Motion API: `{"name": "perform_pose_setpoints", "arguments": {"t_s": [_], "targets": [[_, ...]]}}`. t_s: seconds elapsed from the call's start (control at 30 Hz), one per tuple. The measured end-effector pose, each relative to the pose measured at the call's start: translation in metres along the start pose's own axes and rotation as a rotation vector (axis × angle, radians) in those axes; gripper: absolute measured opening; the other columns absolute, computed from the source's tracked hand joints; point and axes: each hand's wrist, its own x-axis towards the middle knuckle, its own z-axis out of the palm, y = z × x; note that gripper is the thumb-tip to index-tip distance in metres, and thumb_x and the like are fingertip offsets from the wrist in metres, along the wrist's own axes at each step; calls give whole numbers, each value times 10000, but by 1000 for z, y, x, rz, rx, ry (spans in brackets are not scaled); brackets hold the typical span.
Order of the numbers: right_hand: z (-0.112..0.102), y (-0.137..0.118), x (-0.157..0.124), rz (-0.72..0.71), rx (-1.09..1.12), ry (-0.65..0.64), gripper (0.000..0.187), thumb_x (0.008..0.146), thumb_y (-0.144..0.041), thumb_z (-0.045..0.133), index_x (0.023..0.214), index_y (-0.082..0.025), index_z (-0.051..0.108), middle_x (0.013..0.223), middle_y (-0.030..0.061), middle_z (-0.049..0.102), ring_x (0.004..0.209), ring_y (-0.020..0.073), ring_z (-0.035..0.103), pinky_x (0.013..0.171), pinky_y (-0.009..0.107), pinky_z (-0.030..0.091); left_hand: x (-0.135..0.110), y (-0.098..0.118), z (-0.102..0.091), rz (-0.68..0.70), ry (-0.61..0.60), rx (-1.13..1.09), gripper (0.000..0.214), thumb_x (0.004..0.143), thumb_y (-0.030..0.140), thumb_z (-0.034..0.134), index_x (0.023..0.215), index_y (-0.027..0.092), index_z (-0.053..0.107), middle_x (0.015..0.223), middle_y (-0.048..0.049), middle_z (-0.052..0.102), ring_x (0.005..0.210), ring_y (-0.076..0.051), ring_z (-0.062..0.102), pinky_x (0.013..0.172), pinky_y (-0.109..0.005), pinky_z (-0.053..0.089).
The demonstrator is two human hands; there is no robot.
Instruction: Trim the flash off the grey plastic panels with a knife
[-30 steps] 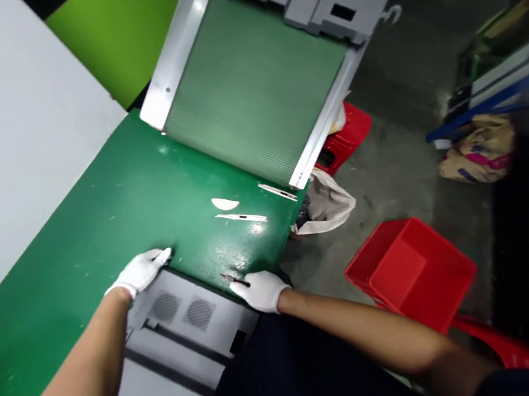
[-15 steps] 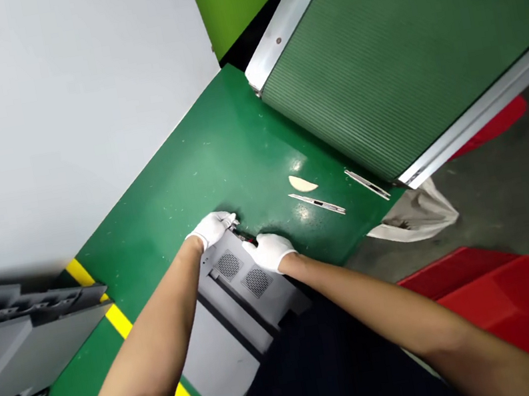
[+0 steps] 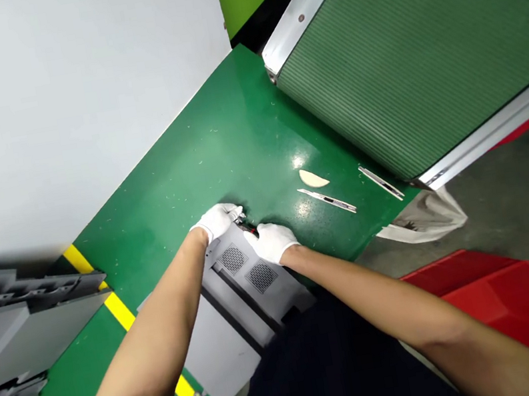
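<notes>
A grey plastic panel (image 3: 240,296) with two round grilles lies on the green table (image 3: 197,162), overhanging its near edge. My left hand (image 3: 217,220), in a white glove, is closed on the panel's far corner. My right hand (image 3: 272,241), also gloved, is closed on a small red-and-black tool (image 3: 248,228) whose tip rests at the panel's far edge, right beside my left fingers.
A pale half-moon piece (image 3: 313,178) and two thin metal blades (image 3: 330,200) (image 3: 381,182) lie on the table to the right. A ribbed green conveyor (image 3: 416,44) rises beyond them. Stacked grey panels (image 3: 8,335) sit at left. A red bin (image 3: 506,306) and a white bag (image 3: 425,218) are on the floor.
The view has swung left. My right hand has moved with the small tool from the table's near edge to the panel's far edge, close to my left hand.
</notes>
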Motion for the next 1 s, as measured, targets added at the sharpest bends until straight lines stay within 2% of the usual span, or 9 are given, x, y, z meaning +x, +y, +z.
{"name": "perform_pose_setpoints", "arguments": {"t_s": [0.23, 0.43, 0.6, 0.7, 0.87, 1.0], "targets": [[3, -6, 1, 23, -4, 40, 699, 983, -687, 293, 1045, -130, 712, 1004, 215, 755, 953, 338, 738, 844, 418, 542, -1, 0, 1, -2, 11, 4, 503, 880, 643, 506, 789, 189, 703, 818, -73, 718, 719, -189, 563, 708, -308, 447], [-1, -11, 1, 28, -6, -9, 669, 1020, -595, 250, 1047, -116, 716, 1016, 224, 756, 969, 344, 739, 843, 431, 544, 7, -5, 2, -18, 3, -53, 508, 836, 658, 562, 815, 183, 741, 808, -65, 720, 697, -182, 539, 693, -305, 447], [-4, -14, 2, 44, -26, -33, 685, 1025, -593, 242, 1056, -101, 718, 1044, 223, 754, 996, 326, 734, 859, 395, 539, 10, -9, 5, -49, 17, -88, 483, 813, 632, 607, 836, 177, 767, 827, -71, 736, 698, -185, 545, 692, -313, 448], [-5, -14, 4, 52, -13, -47, 670, 1025, -588, 247, 1062, -113, 718, 1046, 227, 756, 995, 326, 735, 861, 406, 538, 7, -5, 4, -42, 14, -42, 497, 824, 656, 584, 792, 185, 743, 781, -55, 716, 678, -179, 529, 673, -308, 434], [0, -11, 7, 20, -8, -40, 665, 1025, -603, 261, 1062, -107, 702, 1024, 230, 755, 983, 331, 737, 853, 404, 540, 8, 2, -7, 49, -32, 118, 499, 857, 657, 541, 774, 201, 725, 749, -36, 697, 650, -173, 500, 666, -308, 407], [8, -11, 8, 5, -64, 34, 664, 1036, -593, 250, 1011, -103, 698, 965, 227, 758, 941, 318, 745, 837, 396, 543, 27, 10, -13, -36, -116, 301, 425, 818, 596, 620, 653, 212, 690, 651, -52, 653, 636, -190, 504, 700, -327, 397]]}}
